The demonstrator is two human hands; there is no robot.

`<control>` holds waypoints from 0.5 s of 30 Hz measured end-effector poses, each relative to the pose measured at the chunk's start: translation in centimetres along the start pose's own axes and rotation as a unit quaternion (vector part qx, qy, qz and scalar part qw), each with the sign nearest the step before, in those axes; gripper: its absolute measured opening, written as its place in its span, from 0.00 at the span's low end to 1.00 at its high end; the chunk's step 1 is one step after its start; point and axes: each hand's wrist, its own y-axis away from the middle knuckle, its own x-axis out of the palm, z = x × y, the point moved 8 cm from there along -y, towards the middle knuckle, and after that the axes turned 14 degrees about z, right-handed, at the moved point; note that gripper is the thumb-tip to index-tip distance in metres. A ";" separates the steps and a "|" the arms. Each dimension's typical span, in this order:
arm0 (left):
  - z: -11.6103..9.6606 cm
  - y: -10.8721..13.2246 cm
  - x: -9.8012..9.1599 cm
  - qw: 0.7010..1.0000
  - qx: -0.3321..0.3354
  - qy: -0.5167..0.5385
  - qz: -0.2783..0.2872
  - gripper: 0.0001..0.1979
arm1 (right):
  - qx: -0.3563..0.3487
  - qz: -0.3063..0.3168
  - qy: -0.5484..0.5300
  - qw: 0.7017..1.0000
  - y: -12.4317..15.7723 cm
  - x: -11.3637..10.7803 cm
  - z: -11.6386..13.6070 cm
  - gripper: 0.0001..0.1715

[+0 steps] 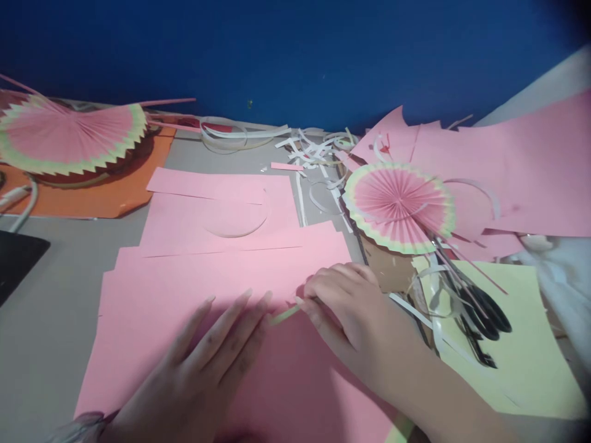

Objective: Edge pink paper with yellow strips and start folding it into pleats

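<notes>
My left hand (203,363) lies flat with fingers stretched out on a large pink paper sheet (194,277) in front of me. My right hand (344,307) is curled beside it, its fingers pinched on a thin pale stick, perhaps a pencil (285,315), whose tip points at my left fingertips. More pink sheets (221,209) lie overlapped farther back, one with a curved cut in it.
A pleated pink fan with green rim (399,206) sits right of the sheets; another fan (69,138) lies on orange paper (92,197) at far left. Black scissors (480,307) rest on yellow paper (530,344). White paper strips (314,151) litter the back by the blue wall.
</notes>
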 end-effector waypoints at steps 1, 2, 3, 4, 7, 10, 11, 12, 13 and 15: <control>-0.1 0.0 0.0 1.000 0.003 -0.001 0.004 0.41 | 0.007 0.000 0.002 1.000 -0.1 0.1 -0.2 0.09; -0.1 -0.1 0.0 1.000 0.007 -0.003 0.006 0.41 | 0.013 -0.001 0.003 1.000 -0.2 0.3 -0.3 0.08; -0.1 -0.1 -0.1 1.000 0.009 -0.005 0.004 0.41 | 0.018 -0.004 0.006 1.000 -0.3 0.4 -0.4 0.08; -0.1 -0.1 -0.2 1.000 0.010 -0.007 0.003 0.41 | 0.021 -0.007 0.009 1.000 -0.4 0.5 -0.5 0.08; 0.0 -0.2 -0.2 1.000 0.009 -0.008 0.006 0.41 | 0.024 -0.013 0.020 0.999 -0.8 0.7 -0.5 0.08; 0.0 -0.1 -0.1 1.000 0.014 -0.004 0.005 0.40 | 0.027 -0.011 0.032 0.999 -1.0 0.8 -0.4 0.08; 0.0 -0.1 0.0 1.000 0.018 -0.005 0.002 0.39 | 0.028 -0.011 0.035 0.999 -1.0 0.8 -0.3 0.08; -0.1 0.0 0.0 1.000 0.022 -0.006 0.000 0.38 | 0.029 -0.012 0.039 0.999 -1.0 0.7 -0.3 0.08; -0.1 0.0 0.1 1.000 0.025 -0.008 -0.001 0.37 | 0.029 -0.014 0.042 0.999 -1.0 0.7 -0.2 0.09; 0.0 0.0 0.1 1.000 0.027 -0.009 -0.002 0.37 | 0.032 -0.018 0.047 0.998 -1.0 0.7 -0.2 0.09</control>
